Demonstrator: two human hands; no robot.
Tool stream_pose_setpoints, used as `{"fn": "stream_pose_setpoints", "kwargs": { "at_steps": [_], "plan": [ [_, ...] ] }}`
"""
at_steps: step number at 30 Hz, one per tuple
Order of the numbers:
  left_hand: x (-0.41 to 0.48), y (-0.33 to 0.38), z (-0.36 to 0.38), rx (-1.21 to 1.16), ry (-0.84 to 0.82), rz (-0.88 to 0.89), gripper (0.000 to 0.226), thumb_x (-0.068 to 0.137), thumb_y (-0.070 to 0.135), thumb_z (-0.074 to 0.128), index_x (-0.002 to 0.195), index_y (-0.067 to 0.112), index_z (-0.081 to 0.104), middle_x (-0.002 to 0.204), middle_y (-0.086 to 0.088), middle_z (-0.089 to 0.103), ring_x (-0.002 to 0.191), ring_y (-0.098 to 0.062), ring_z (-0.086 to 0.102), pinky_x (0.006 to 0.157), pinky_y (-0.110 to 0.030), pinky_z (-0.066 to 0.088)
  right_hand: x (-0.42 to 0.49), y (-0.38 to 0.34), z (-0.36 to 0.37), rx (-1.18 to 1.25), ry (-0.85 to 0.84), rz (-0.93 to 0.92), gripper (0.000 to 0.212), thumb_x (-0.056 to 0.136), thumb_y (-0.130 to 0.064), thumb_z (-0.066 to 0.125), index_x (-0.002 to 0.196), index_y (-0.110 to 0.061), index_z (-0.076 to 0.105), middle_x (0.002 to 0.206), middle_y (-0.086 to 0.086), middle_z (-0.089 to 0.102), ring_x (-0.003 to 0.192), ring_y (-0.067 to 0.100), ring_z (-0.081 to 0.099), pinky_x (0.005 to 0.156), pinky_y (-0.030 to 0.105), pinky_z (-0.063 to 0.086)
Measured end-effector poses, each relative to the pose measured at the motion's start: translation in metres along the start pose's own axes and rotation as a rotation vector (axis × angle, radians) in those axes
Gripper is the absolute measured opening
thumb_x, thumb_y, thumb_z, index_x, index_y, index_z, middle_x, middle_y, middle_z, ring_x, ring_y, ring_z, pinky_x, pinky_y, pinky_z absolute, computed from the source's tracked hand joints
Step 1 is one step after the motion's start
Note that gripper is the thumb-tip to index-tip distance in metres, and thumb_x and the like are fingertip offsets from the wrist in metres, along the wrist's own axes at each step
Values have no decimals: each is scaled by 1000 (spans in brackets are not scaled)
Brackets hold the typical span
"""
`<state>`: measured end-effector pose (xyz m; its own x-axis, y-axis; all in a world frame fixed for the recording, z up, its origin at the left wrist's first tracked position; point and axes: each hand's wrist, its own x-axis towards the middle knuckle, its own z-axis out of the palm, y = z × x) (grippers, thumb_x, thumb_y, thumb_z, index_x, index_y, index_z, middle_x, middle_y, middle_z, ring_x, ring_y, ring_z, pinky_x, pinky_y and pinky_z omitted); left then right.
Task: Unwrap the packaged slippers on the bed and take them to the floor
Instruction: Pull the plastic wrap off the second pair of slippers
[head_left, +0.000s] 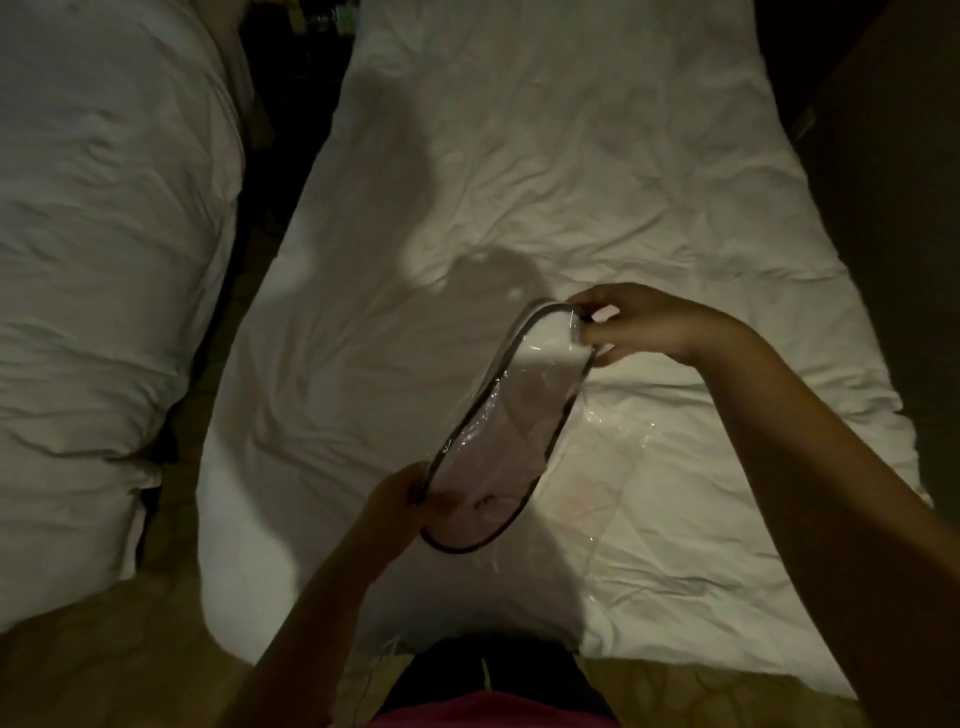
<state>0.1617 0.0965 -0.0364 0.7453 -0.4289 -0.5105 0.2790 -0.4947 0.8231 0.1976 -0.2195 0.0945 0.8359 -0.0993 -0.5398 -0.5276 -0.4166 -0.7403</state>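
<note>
Above bed | both hands grip slippers inside clear wrapper: left, right

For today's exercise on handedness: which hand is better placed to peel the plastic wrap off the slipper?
Probably the right hand: its fingers pinch the plastic wrap at the slipper's far end, while the left hand steadies the near end.

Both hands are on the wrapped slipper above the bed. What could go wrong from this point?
The right hand pinches only thin clear film at the far end of the slipper, so the film may tear or slip. The left hand holds just the near end, so the slipper could drop onto the bed.
</note>
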Motion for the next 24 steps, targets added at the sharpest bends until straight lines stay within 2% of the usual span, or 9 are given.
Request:
{"fn": "stream_pose_setpoints", "kwargs": {
  "at_steps": [4, 6, 9, 11, 13, 16, 18, 21, 24],
  "plan": [
    [-5, -8, 4, -51, -72, -29, 23, 75, 25, 77, 96, 28, 67, 94, -2, 75, 83, -7, 69, 72, -24, 56, -2, 7, -2, -106, 40, 1, 31, 73, -26, 80, 99, -16, 65, 98, 0, 66, 88, 15, 63, 75, 25, 50],
    [-6, -13, 7, -106, -88, -89, 27, 74, 26, 78, 99, 26, 67, 98, -2, 74, 89, -13, 70, 76, -30, 58, -3, 9, -7, 32, 43, -27, 23, 73, -23, 80, 91, -17, 67, 90, 4, 71, 87, 18, 67, 81, 29, 55],
    [-6, -16, 15, -238, -56, -163, 26, 77, 13, 75, 102, 15, 67, 101, -13, 72, 89, -25, 68, 80, -41, 57, -5, 11, -7, 216, 159, -73, 32, 72, -17, 81, 101, -13, 67, 88, 5, 75, 84, 17, 72, 76, 27, 59],
    [-5, -17, 18, -266, -49, -165, 24, 77, 9, 74, 100, 11, 67, 91, -12, 69, 78, -21, 63, 67, -33, 55, -7, 16, 7, 86, 169, -46, 36, 71, -17, 81, 103, -10, 67, 87, 3, 73, 80, 14, 69, 68, 15, 54],
    [-2, -18, 21, -271, -63, -188, 23, 77, 8, 73, 99, 11, 68, 85, -8, 70, 71, -17, 62, 60, -25, 53, -10, 20, 19, 22, 202, -18, 33, 71, -18, 81, 100, -6, 69, 88, 4, 72, 79, 15, 66, 70, 16, 52],
    [0, -36, 26, -215, -94, -320, 15, 84, 1, 62, 98, 7, 66, 86, -9, 71, 64, -12, 67, 61, -26, 50, -19, 14, 9, 533, 475, -134, 34, 82, -14, 71, 112, -1, 63, 98, 11, 69, 89, 23, 66, 86, 40, 53],
    [1, -57, 31, -136, -94, -444, 9, 86, 1, 59, 91, 7, 65, 79, -10, 67, 57, -14, 62, 56, -23, 43, -27, 10, -10, 777, 686, -280, 28, 87, -17, 66, 113, -10, 62, 103, 5, 71, 92, 20, 70, 84, 39, 57],
    [9, -80, 39, -177, -22, -638, 13, 88, 3, 57, 77, 9, 60, 70, -9, 62, 55, -17, 56, 51, -22, 39, -42, 11, -21, 720, 817, -363, 23, 85, -27, 66, 107, -29, 61, 107, -8, 72, 104, 13, 69, 88, 35, 56],
    [29, -85, 54, -266, -24, -697, 9, 87, 6, 61, 78, 7, 63, 77, -13, 65, 58, -18, 59, 48, -21, 45, -46, 29, -13, 658, 830, -306, 22, 86, -26, 66, 108, -26, 62, 111, -3, 71, 109, 17, 67, 93, 37, 54]
  ]
}}
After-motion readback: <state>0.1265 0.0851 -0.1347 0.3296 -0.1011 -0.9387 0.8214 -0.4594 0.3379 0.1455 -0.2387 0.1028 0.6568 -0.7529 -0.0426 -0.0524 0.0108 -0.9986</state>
